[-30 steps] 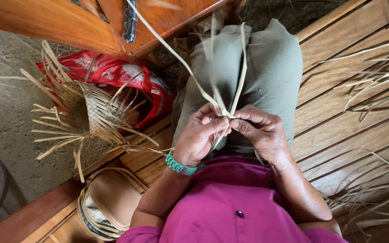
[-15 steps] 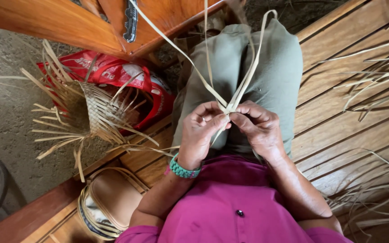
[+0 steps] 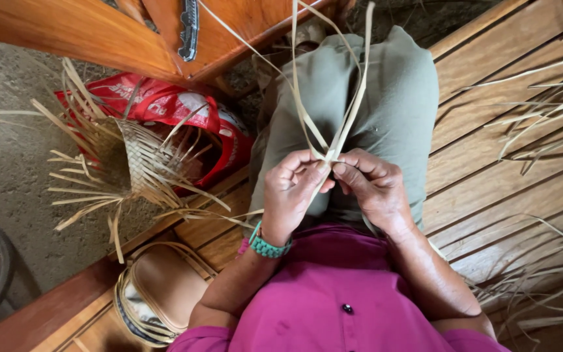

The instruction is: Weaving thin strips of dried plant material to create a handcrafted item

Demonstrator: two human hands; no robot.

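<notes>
The left hand (image 3: 292,190) pinches the pale palm strips (image 3: 331,133) at their crossing, just right of its fingertips. The strips' long axes fan upward, away from both hands. The right hand (image 3: 373,186) grips the same crossing from the opposite side, equally near.

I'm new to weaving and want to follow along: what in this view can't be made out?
- Head view: where the pale strips cross is hidden behind the left hand and right hand.
- The strips' upper ends are cut off by the top edge.
- The dark tool on the wooden beam is cut by the top edge; its kind is unclear.
- The inside of the half-woven basket is hidden by its own wall.
</notes>
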